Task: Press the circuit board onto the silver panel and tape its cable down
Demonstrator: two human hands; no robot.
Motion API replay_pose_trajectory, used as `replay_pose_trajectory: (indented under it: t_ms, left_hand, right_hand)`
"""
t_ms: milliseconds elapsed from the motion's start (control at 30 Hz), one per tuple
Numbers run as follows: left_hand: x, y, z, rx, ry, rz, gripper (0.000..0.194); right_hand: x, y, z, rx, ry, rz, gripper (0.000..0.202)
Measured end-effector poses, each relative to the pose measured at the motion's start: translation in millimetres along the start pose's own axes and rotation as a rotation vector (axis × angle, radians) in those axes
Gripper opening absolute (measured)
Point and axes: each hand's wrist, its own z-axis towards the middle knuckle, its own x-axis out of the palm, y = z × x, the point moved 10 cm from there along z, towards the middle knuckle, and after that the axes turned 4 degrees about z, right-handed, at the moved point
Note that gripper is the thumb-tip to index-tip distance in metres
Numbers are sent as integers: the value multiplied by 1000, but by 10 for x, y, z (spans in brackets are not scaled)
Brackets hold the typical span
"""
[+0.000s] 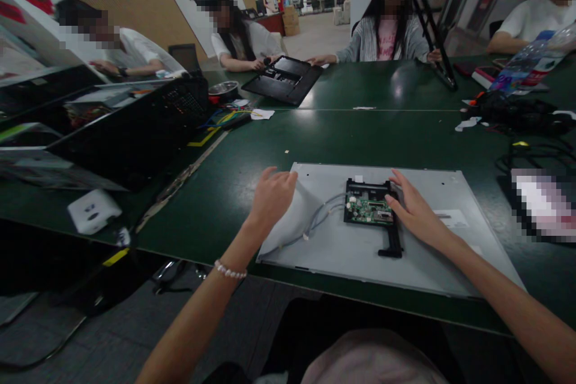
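A grey metal display panel (324,258) lies flat near the table's front edge. On its back is a black bracket (395,240) carrying a green circuit board (369,209). Grey cables (321,216) run left from the board across the panel. My left hand (274,198), with loosely bent, parted fingers, is at the panel's upper left corner; nothing shows in it. My right hand (409,204) has its thumb and forefinger at the bracket's right edge, beside the board. Its other fingers are partly hidden.
An open black computer case (135,117) stands left, with a small white box (93,211) near it. Across the table, people handle a black laptop part (285,79) and a tripod (434,30). Plastic bottles (535,60) and dark cables (522,111) lie right.
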Motion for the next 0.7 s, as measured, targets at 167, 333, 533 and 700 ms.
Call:
replay_pose_trajectory:
  t_ms: [167,333,533,700]
  left_hand:
    - [-348,-712,-458,99,-61,-30,27]
    - [-391,-1054,-677,139,-173,-26,23]
    - [-289,-1179,-767,150,-186,-46,25]
    - [-296,-1137,-766,71,-191,-158,16]
  right_hand:
    - [-40,26,-1,-10,-21,-19,66]
    - [-60,33,-12,-8,-32,-21,66]
    - [-43,14,-21,5,-19,-24,66]
    - [-34,-7,-26,-3,-18,-31,65]
